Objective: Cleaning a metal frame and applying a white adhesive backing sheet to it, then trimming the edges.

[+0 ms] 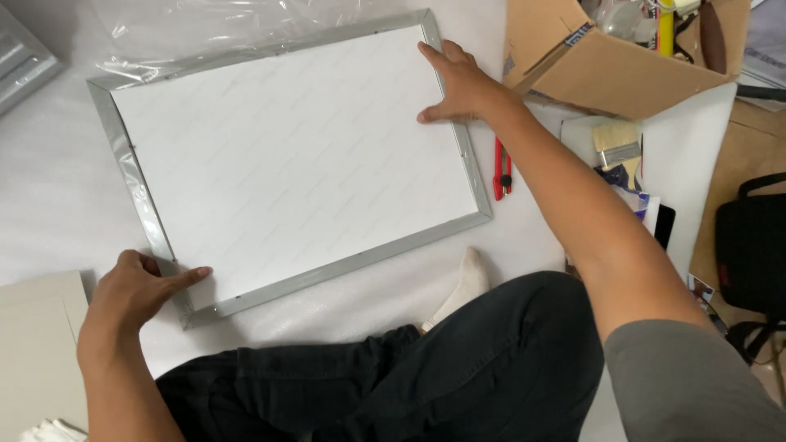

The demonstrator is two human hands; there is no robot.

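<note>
Left hand (131,290) rests on the frame (147,209) at its near corner, fingers loosely curled, gripping nothing. Right hand (458,82) presses flat, fingers spread, on the far edge beside the red cutter (501,168).

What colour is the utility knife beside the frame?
Red with black, the small utility knife, seen in the head view.
</note>
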